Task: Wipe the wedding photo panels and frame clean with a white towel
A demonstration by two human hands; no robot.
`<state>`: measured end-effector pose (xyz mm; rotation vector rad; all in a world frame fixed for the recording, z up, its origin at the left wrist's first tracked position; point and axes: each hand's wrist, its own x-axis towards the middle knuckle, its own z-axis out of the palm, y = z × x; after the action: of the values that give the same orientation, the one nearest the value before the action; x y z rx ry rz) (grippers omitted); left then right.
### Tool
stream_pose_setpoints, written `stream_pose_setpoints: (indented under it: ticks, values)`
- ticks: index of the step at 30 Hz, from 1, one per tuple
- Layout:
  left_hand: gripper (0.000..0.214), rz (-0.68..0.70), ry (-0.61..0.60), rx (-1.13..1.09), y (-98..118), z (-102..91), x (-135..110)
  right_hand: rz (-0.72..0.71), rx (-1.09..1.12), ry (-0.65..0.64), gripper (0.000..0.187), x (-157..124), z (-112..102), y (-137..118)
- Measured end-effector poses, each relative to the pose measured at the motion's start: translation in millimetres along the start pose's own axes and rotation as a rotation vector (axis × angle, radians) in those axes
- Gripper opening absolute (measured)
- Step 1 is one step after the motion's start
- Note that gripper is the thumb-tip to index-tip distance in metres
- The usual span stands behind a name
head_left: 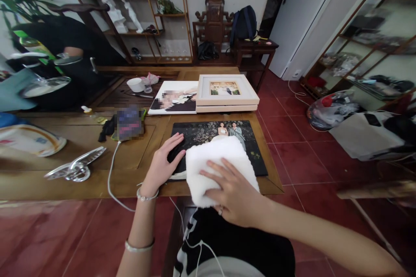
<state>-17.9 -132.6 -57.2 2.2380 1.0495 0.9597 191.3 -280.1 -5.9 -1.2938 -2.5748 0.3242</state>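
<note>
Cloth [217, 151]: white, fluffy, folded to a rough square; lies over the near middle of a dark, flat, rectangular panel [206, 130] on the brown table [126, 177]. Right hand [235, 197] holds it from above, fingers bent on its pile. Left hand [162, 160] wide, thumb apart from fingers, at the panel's left side. Beyond: pale rectangular frame [203, 88], straight-edged.

The single camera is worn on the person's head; it looks forward and downward, near to the left hand [164, 161], the right hand [232, 194] and the worktop [87, 188].
</note>
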Motion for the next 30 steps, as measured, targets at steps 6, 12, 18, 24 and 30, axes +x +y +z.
stream_pose_setpoints:
  ticks: [6,12,18,24,30]
  values:
    - [0.040,-0.002,0.000,-0.018,-2,1.1,-1,0.096,-0.027,0.070,0.036,49,-13,54]
    - [0.040,-0.010,0.007,-0.019,-2,1.2,-1,0.137,-0.099,0.152,0.031,88,-14,92]
    - [0.041,-0.020,0.002,-0.019,-2,1.6,0,0.095,-0.111,0.069,0.034,63,0,52]
    - [0.038,0.002,-0.019,-0.032,-2,0.6,1,-0.036,-0.016,-0.045,0.023,13,4,-4]
    - [0.037,-0.008,-0.023,-0.027,-1,0.4,0,-0.004,0.046,-0.052,0.027,17,-6,9]
